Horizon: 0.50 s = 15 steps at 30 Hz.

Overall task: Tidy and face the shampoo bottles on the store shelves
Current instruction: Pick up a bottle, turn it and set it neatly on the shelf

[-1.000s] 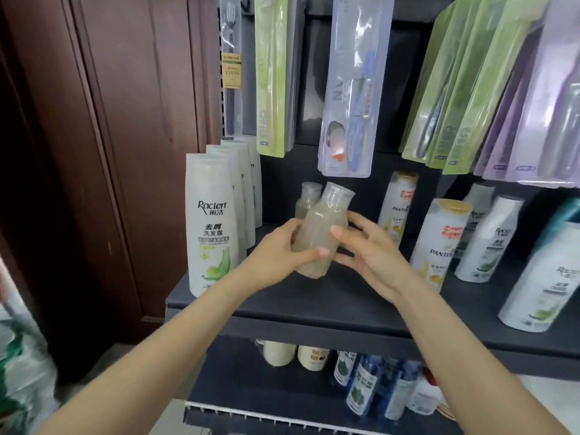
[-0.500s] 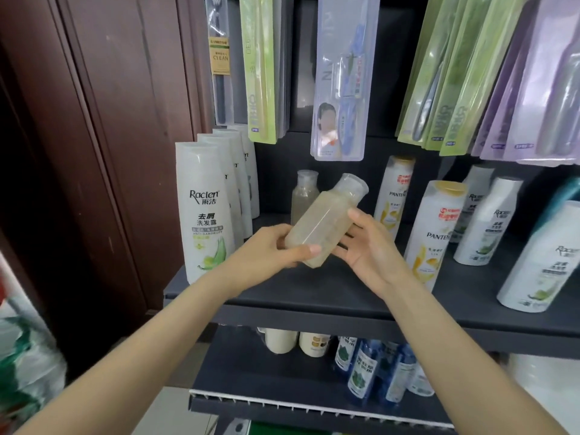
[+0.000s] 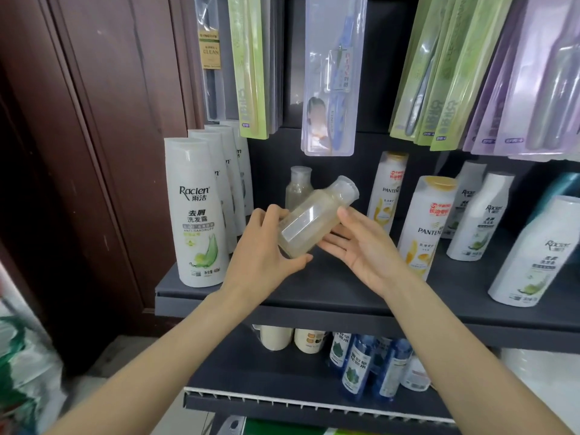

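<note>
A small translucent bottle [image 3: 314, 219] of pale liquid hangs tilted above the dark shelf [image 3: 329, 290], cap pointing up and right. My left hand [image 3: 266, 249] grips its base, thumb curled under it. My right hand [image 3: 361, 246] supports the bottle from the right with fingers straight, thumb against its side. A second small translucent bottle [image 3: 298, 186] stands upright behind. A row of white Raclen bottles [image 3: 196, 211] stands at the left. Two Pantene bottles [image 3: 423, 224] stand at the right.
More white Raclen bottles [image 3: 533, 252] sit at the far right, one leaning. Toothbrush packs [image 3: 329, 76] hang low over the shelf. A lower shelf [image 3: 282, 390] holds blue and cream bottles. A brown wooden panel [image 3: 94, 152] borders the shelving on the left.
The small bottle has tipped from near upright to leaning right, and its cap swung further right. Both hands stayed on it; the right fingers have straightened under it.
</note>
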Available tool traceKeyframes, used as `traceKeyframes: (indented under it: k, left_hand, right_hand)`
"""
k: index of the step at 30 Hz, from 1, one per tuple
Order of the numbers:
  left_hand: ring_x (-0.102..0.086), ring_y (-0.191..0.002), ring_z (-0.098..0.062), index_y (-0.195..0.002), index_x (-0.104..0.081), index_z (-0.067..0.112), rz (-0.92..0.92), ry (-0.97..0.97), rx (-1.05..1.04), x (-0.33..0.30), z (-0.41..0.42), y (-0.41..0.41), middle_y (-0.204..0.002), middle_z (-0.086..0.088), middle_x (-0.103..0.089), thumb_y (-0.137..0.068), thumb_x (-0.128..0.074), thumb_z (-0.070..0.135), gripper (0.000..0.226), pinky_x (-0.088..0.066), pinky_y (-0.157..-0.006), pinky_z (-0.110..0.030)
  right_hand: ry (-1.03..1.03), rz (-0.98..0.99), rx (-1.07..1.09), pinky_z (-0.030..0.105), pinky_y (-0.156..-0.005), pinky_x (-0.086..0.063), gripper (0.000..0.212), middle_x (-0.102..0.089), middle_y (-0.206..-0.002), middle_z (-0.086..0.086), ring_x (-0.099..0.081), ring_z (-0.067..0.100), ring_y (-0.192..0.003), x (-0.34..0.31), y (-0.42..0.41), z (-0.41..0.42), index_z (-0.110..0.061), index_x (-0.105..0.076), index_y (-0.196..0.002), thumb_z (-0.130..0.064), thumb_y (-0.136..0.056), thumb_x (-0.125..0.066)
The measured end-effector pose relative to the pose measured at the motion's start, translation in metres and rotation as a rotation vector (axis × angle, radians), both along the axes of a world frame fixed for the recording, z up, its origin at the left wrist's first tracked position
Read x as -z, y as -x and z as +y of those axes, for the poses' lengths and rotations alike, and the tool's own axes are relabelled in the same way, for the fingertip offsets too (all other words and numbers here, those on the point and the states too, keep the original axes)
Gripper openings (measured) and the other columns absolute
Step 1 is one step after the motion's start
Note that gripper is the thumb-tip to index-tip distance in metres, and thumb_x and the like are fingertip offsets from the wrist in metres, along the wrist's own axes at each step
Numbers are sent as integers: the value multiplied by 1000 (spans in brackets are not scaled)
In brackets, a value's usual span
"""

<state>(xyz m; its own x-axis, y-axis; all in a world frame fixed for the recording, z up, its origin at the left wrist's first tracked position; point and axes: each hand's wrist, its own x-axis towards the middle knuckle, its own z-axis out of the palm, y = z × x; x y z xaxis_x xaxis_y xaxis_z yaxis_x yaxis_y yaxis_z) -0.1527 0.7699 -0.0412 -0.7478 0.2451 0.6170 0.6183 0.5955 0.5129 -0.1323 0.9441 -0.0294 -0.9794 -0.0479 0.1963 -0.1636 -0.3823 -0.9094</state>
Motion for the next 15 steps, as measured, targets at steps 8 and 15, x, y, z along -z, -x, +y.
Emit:
traceKeyframes:
  k: [8,15]
  left_hand:
    - [-44,-99,-2,-117,-46,21,16,-54,46,3,1,7,-110,9,-43,-64,-82,31,65,-34,-76,-1]
    - [-67,-99,-21,-118,-56,8,-783,-610,461,-1,0,12,-109,-12,-67,-86,-57,35,42,-54,-88,-31]
  right_hand:
    - [74,22,-38,36,-96,-51,39,-62,-126,9,-60,21,-117,3,3,-8,-15,-51,-130,-24,-92,-51]
    - [-90,27,15,43,-97,-48,58,-63,-126,2,-62,21,-113,-3,10,-4,-33,-40,-141,-24,-86,-58]
